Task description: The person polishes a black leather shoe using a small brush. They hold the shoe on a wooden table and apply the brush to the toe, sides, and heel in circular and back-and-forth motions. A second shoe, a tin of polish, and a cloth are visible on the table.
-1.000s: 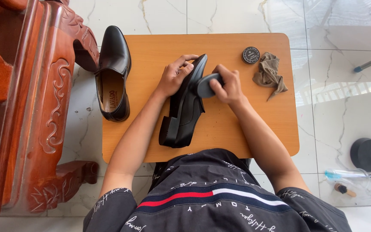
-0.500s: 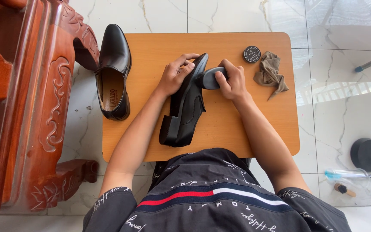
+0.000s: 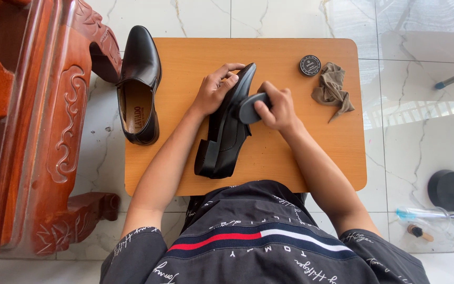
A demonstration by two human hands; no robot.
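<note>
Left hand: the left hand (image 3: 215,89) is resting on the tipped black shoe (image 3: 227,126), its grip closing around the toe part and steadying it.
Right hand: the right hand (image 3: 277,108) is holding a dark shoe brush (image 3: 250,107) – the grip is closing fully around it, and the brush is touching the side of the shoe.
Tipped shoe: it is lying on its side near the middle of the wooden desk (image 3: 290,163), heel pointing toward the person, toe pointing away.
Second shoe: another black shoe (image 3: 138,84) is standing upright at the left edge of the desk, well apart from the hands.
Polish tin: a small round tin (image 3: 309,65) is lying at the far right part of the desk.
Cloth: a crumpled brown cloth (image 3: 333,90) is lying just beside the tin.
Left of desk: a carved red wooden chair (image 3: 43,131) is standing on the marble floor (image 3: 421,131).
</note>
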